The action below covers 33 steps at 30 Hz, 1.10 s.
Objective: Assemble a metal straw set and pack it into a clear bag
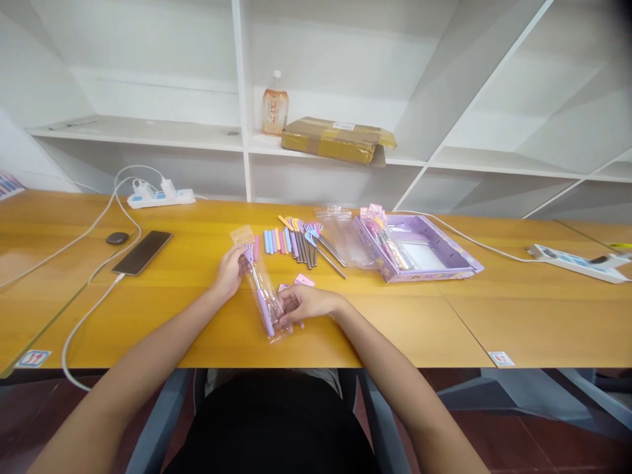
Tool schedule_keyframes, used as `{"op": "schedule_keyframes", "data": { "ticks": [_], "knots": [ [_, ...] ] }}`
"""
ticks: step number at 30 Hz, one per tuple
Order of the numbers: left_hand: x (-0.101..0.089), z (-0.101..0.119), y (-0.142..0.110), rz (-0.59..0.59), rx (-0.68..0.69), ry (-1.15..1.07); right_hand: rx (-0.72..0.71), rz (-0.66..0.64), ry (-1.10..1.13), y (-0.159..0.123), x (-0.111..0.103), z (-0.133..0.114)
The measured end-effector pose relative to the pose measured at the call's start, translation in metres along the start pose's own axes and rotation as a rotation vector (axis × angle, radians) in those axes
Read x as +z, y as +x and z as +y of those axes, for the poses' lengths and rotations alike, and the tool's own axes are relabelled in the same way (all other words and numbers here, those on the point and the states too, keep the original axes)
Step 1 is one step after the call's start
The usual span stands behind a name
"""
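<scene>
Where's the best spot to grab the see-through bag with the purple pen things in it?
Probably by its two ends, from above. The clear bag lies long and thin on the table; the left hand already holds the far end, the right hand the near end.

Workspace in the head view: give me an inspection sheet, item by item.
Surface: wooden table, tidy.
Job's things: clear sleeve of pens held at both ends; loose pens in a row; purple box open.
Clutter: phone, empty sleeves.
Hands: left hand and right hand grip the sleeve.
Cables: white cable, power strips.
Surroundings: white shelves with bottle, cardboard parcel.
</scene>
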State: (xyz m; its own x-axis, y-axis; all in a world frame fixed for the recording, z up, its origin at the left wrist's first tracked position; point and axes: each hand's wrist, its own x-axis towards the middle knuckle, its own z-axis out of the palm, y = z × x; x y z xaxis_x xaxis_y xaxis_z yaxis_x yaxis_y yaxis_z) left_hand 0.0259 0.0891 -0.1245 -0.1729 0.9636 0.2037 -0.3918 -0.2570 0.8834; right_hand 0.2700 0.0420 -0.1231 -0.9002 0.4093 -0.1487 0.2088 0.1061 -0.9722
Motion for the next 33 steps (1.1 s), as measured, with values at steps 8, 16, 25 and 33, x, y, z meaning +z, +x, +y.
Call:
{"op": "schedule_keyframes", "data": {
  "ticks": [8,16,25,33],
  "knots": [
    [0.003,-0.002,-0.004,0.008,0.034,0.023,-0.006,0.062,-0.1,-0.009,-0.01,-0.006],
    [0.0,-0.007,-0.005,-0.019,0.032,0.094,-0.207,0.677,-0.304,-0.016,-0.038,0.0],
    [-0.004,-0.018,-0.002,-0.062,0.047,0.2,-0.216,1.07,-0.724,-0.02,-0.062,0.015],
    [-0.007,-0.025,0.0,-0.132,0.064,0.344,-0.103,0.953,-0.873,-0.023,-0.06,0.011]
  ]
}}
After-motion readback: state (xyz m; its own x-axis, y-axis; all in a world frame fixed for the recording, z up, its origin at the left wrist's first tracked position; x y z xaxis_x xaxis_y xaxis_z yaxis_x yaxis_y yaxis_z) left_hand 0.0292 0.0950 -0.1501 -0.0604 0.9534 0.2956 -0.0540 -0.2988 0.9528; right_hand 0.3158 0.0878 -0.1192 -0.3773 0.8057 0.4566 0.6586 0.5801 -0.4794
